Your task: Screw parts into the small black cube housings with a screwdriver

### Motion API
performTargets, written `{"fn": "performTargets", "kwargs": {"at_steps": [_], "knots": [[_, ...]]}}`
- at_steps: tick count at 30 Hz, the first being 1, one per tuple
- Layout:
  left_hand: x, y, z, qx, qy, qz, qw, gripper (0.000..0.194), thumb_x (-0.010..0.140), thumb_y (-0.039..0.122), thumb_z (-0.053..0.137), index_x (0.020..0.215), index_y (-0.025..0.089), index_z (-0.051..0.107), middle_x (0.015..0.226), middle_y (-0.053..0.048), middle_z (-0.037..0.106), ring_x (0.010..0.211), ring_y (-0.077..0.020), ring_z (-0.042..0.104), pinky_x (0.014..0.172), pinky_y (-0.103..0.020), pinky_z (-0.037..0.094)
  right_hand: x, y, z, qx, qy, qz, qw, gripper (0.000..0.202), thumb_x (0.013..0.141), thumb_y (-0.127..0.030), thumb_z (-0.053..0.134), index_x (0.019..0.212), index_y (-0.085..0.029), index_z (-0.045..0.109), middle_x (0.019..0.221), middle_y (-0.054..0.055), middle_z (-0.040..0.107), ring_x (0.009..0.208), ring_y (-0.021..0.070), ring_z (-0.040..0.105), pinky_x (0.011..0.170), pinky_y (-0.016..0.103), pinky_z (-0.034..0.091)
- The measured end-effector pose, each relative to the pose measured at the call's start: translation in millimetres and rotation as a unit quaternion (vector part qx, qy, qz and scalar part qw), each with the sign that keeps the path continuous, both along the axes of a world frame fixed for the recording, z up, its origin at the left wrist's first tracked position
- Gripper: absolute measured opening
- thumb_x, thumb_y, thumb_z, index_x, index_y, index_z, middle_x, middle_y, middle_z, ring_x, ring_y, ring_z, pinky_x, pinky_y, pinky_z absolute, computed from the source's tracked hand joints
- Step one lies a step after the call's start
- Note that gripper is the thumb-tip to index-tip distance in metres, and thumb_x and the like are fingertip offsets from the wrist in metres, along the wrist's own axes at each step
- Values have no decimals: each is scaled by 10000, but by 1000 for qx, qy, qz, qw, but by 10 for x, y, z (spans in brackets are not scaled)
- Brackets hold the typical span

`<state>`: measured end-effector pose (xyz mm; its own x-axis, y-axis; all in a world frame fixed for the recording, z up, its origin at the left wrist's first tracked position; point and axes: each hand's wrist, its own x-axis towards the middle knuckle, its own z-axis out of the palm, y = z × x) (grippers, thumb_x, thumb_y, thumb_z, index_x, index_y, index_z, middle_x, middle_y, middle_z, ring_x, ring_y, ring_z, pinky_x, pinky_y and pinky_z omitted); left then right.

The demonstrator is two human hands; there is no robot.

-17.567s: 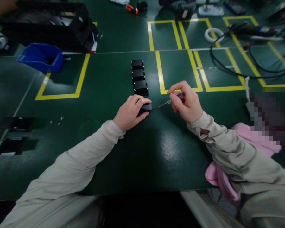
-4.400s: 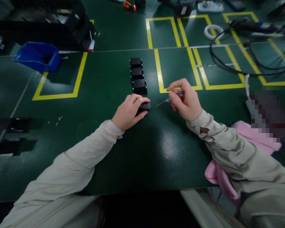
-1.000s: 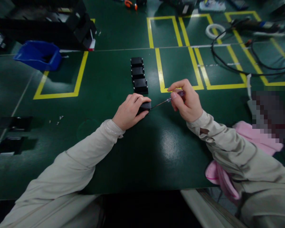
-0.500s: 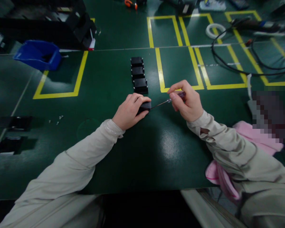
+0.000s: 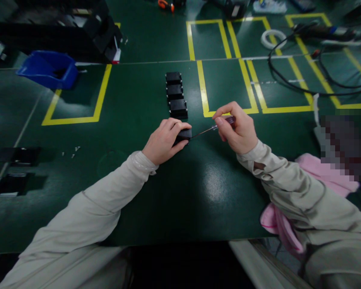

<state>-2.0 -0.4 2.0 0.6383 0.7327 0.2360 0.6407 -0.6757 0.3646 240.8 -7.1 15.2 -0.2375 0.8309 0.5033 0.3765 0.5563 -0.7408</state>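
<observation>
My left hand point(image 5: 166, 140) is closed around a small black box point(image 5: 185, 135), pressing it to the green tabletop; the fingers hide much of it. In my right hand point(image 5: 239, 129) is a screwdriver point(image 5: 214, 127) with a clear purplish handle. Its thin shaft slants down to the left, and the tip meets the right side of the box; the exact contact point is too small to make out. Just beyond the left hand, three similar black boxes point(image 5: 176, 90) stand in a column, with small shiny screws along their sides.
Loose screws point(image 5: 73, 155) and black parts point(image 5: 18, 155) lie to the left. Behind them are a blue bin point(image 5: 49, 69) and a black rack point(image 5: 87, 34). Rightwards are yellow tape outlines point(image 5: 204, 96), a white tape roll point(image 5: 263, 39), a black cable point(image 5: 289, 82) and a pink cloth point(image 5: 313, 168).
</observation>
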Motion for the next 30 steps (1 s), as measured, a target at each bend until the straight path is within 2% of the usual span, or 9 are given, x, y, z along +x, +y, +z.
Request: {"fn": "performTargets", "kwargs": {"at_steps": [7,14,20,26,30], "knots": [[3,1,2,5,9,1,1000,355,911,262,542,1254,194,478,1198,-97,535,1132,-258,495,969,-431,448,-2,-7,-9,-3,1,5,1000,197,957,-387,464,1042,-218,519,678,-39,493,546,89,475,511,258,403],[2,-1,-2,3,7,1,1000,357,909,265,541,1254,198,477,1197,-93,535,1134,-260,492,974,-441,445,-5,1,2,9,-3,8,1000,161,953,-352,484,932,-198,523,782,-24,548,563,55,502,529,234,405],[5,-4,1,9,13,2,1000,366,904,259,552,1256,185,479,1194,-96,536,1126,-256,495,972,-427,449,-5,-2,-11,11,4,7,1000,159,953,-338,478,1030,-206,524,688,-45,505,533,70,478,508,241,402],[4,-1,2,12,13,3,1000,369,906,264,556,1259,187,479,1195,-95,536,1127,-254,496,973,-424,449,-5,0,10,16,-4,2,1000,157,944,-354,504,922,-200,525,780,-20,555,577,60,519,532,232,425],[4,1,1,12,14,1,1000,362,909,264,551,1255,188,478,1193,-93,538,1131,-254,497,975,-425,448,-1,8,-20,12,3,3,1000,181,952,-374,483,997,-205,529,760,-26,528,547,60,485,503,231,409]]}}
